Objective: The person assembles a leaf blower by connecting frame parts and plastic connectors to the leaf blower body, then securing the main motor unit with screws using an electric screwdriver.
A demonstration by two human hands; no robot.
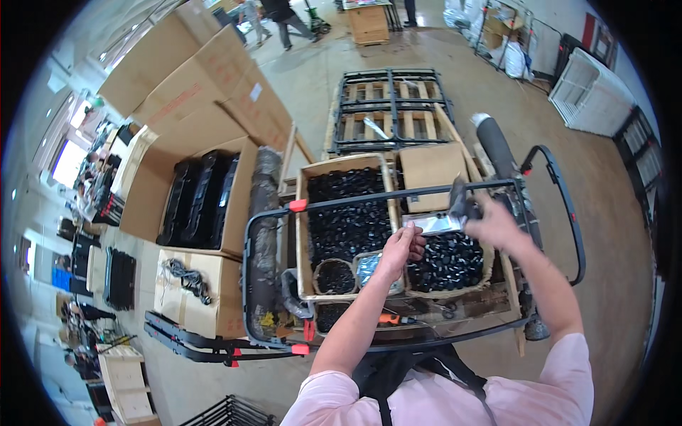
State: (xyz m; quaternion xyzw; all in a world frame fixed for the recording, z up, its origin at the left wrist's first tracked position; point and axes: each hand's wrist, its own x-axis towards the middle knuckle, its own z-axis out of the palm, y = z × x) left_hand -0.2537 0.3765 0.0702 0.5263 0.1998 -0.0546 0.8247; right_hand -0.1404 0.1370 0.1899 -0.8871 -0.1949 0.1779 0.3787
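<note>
A black tubular frame (341,202) with red corner clips lies across the work stand in front of me. My left hand (403,250) is closed beside its far bar, fingers curled and thumb up; what they hold is hidden. The thumb is at the near end of a shiny silver, flat oblong piece (437,224). My right hand (496,226), blurred by motion, is around a dark grey object (463,201) at the other end of the silver piece; its kind is unclear. Under the hands, a bin of small black parts (447,264) stands close by.
A larger bin of black parts (344,220) is left of the hands, with a cardboard box (431,170) behind. Padded rollers (264,213) flank the stand. An orange-handled tool (391,319) lies near me. Black frames on a pallet (393,106) are ahead; tall cartons (206,99) stand left.
</note>
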